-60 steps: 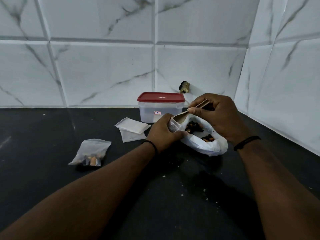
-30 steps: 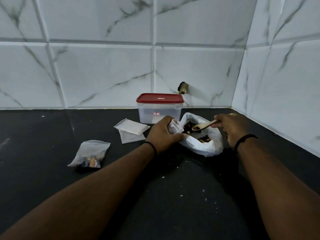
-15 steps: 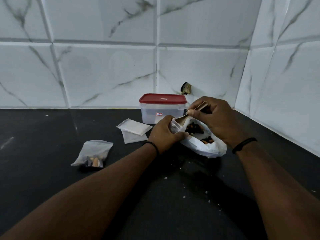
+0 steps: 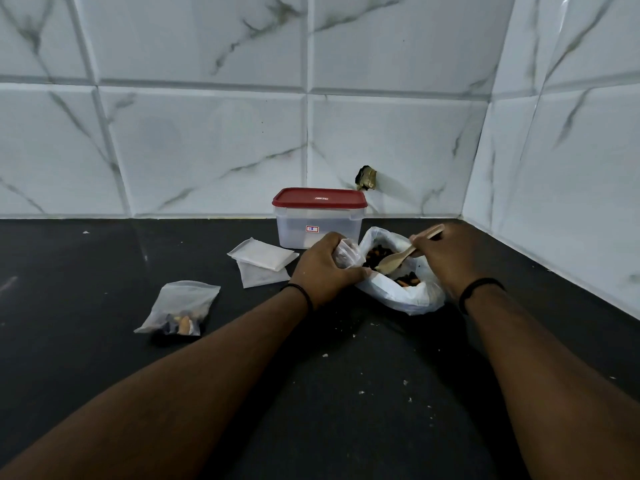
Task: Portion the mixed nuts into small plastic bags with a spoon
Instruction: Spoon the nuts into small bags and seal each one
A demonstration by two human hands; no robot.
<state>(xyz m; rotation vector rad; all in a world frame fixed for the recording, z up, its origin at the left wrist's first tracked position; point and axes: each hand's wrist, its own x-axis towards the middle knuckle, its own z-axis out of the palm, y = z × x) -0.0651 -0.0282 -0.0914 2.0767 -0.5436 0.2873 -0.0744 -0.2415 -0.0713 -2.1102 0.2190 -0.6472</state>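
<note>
You are at a black bench point(image 4: 104, 258) speckled with pale crumbs, set in a corner of white marble-look tiles point(image 4: 207, 140) with a small dark hole point(image 4: 365, 177) in the back wall. Your left hand point(image 4: 323, 268) pinches a small clear bag point(image 4: 347, 253) at the rim of the white bag of nuts point(image 4: 398, 292), while your right hand point(image 4: 446, 254) grips a wooden spoon point(image 4: 394, 260), its bowl over the nuts. A red-lidded box point(image 4: 318, 218) stands by the wall, empty bags point(image 4: 261, 261) lie beside it, and one filled bag point(image 4: 180, 306) lies further left.
</note>
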